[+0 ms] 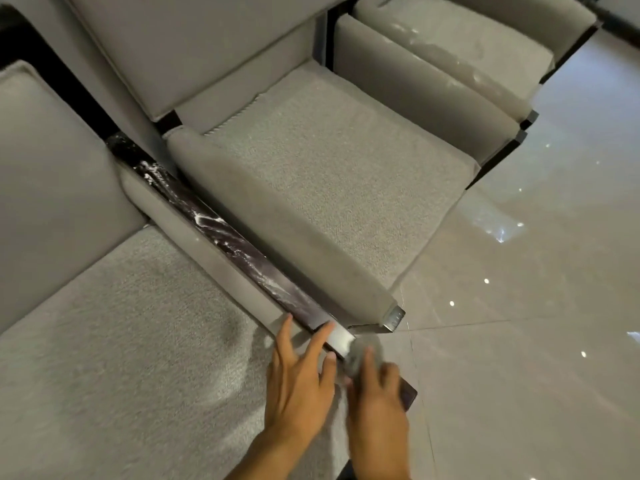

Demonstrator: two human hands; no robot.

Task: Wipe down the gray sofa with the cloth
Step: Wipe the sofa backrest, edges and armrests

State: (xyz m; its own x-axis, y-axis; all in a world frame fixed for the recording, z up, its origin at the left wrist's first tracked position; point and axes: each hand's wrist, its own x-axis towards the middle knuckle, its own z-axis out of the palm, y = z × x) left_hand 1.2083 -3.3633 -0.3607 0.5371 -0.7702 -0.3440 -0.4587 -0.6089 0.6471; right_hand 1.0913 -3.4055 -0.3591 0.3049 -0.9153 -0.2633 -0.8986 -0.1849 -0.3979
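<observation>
The gray sofa (325, 174) fills the upper and left view, with a nearer gray seat cushion (138, 341) at the lower left. A dark marble strip (221, 233) runs between two padded armrests. My left hand (298, 379) lies with fingers spread on the front end of the near armrest, its fingertips touching the strip's metal end. My right hand (377, 407) grips a small gray cloth (362, 351), blurred, at the front corner of the strip.
A glossy pale tiled floor (536, 306) with light reflections spreads to the right. A second gray seat (460, 53) stands at the upper right. A metal sofa foot (394, 318) sits at the armrest's front end.
</observation>
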